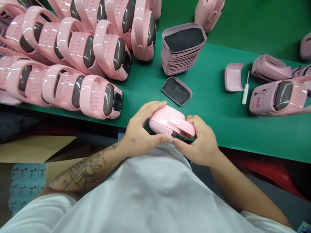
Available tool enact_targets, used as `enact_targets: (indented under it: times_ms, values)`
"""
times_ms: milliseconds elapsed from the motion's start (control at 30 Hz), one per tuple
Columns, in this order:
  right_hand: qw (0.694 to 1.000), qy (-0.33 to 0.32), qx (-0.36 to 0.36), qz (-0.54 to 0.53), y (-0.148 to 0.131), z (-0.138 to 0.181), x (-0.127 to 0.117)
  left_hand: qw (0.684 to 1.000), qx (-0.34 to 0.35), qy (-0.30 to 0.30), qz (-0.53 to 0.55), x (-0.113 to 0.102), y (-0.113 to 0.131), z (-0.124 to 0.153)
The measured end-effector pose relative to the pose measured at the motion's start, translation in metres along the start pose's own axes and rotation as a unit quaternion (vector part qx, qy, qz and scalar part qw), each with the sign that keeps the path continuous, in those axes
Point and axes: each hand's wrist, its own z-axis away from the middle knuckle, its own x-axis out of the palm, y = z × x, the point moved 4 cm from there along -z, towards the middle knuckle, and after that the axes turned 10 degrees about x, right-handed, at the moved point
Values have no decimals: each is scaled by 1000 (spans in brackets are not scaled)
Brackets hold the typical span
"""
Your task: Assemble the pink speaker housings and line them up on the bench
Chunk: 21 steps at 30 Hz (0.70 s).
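Observation:
A glossy pink plastic unit [161, 118] with a loop handle and a dark panel is held at the table's front edge, close to my body. My left hand [143, 129] clasps its rounded end, fingers along the far side and thumb along the near side. Around the handle end, my right hand [200, 139] is closed, its thumb reaching toward my left thumb. The unit's underside and some right fingertips are hidden. Just beyond lies a shallow pink-rimmed piece with a black inside [177, 91]; behind it rises a stack of similar pieces [182, 51].
Rows of pink handled units [97, 97] fill the table's left side. To the right lie a curved pink cover [234, 77], a white-handled screwdriver [246, 92], stacked pink parts [269, 68] and a printed unit [264, 98]. Below left is an open cardboard box [36, 149].

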Motion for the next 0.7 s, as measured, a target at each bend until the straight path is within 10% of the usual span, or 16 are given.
enact_targets:
  times_ms: [233, 700]
  values:
    - [994, -28, 101, 19, -9, 7, -14, 993, 89, -54, -50, 14, -7, 4]
    - [995, 65, 36, -70, -6, 12, 2, 984, 121, 4, -131, 26, 21, 19]
